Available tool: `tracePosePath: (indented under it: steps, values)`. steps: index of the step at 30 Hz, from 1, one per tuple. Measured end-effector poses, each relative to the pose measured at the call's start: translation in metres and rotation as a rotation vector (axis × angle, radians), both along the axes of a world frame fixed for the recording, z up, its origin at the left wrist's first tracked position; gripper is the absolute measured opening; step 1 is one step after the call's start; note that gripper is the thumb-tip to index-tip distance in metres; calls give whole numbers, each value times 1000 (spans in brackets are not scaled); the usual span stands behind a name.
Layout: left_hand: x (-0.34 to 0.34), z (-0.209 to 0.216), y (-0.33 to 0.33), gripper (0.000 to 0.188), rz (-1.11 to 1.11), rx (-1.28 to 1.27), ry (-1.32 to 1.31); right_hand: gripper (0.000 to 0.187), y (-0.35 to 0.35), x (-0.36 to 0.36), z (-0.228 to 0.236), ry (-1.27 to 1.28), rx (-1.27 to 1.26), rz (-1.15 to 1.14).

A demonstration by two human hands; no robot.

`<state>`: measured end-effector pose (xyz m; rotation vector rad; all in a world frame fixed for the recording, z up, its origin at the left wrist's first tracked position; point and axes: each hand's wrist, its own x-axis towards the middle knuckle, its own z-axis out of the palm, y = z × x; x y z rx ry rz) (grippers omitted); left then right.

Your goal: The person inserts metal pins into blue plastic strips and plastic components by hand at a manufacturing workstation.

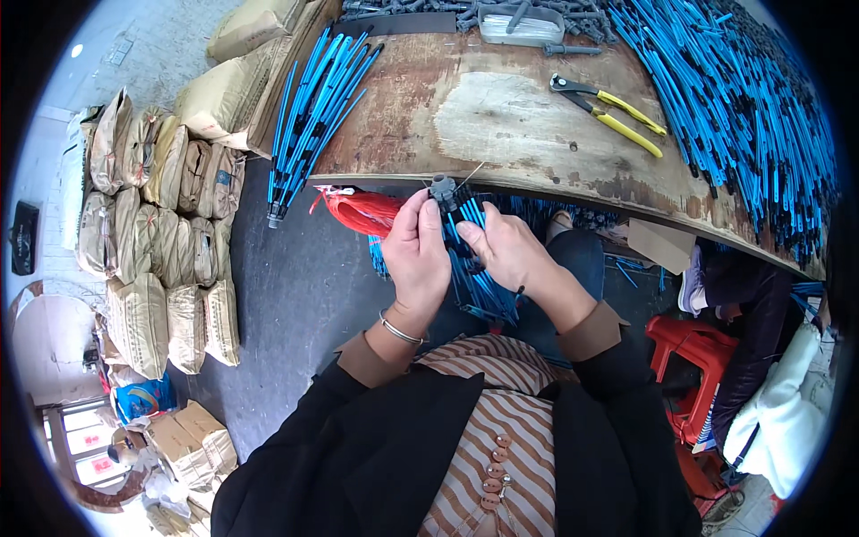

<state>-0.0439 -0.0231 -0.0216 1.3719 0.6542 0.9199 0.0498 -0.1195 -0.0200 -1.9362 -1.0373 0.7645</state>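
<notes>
My left hand [417,255] pinches a grey plastic fitting [442,188] between thumb and fingers, just in front of the table edge. Thin blue rods [479,291] with black sections hang in a bundle below the fitting, over my lap. My right hand [512,252] is closed around the upper part of this bundle, close to the fitting. A thin wire-like strand [471,174] sticks up beside the fitting. How the rods join the fitting is partly hidden by my fingers.
End cutters with yellow handles [617,116] lie on the worn wooden table [394,116]. Blue rods are heaped at its right [743,107], and a finished-looking bundle [313,116] overhangs its left. Behind are grey fittings [591,25] and a tray [537,29]. A red stool [689,358] and another person's legs [752,304] are right.
</notes>
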Motion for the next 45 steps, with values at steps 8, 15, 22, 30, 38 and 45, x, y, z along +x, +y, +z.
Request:
tracePosePath:
  steps: [8, 15, 22, 30, 38, 45]
  values:
    - [-9, 18, 8, 29, 9, 328, 176, 37, 11, -32, 3, -104, 182, -241]
    - [-24, 12, 15, 32, -60, 246, 53, 20, 7, -33, -21, -297, 485, -192]
    - [-40, 8, 34, 33, -313, 139, -99, 17, 6, -20, -8, -239, 382, 10]
    - [-37, 24, 41, 35, -396, 93, 52, 39, 11, -29, -9, -494, 420, -35]
    - [-26, 33, 32, 35, -336, 146, 209, 50, 8, -33, -5, -755, 309, -59]
    - [-20, 36, 25, 30, -319, 176, 249, 41, 8, -29, -8, -686, 348, -75]
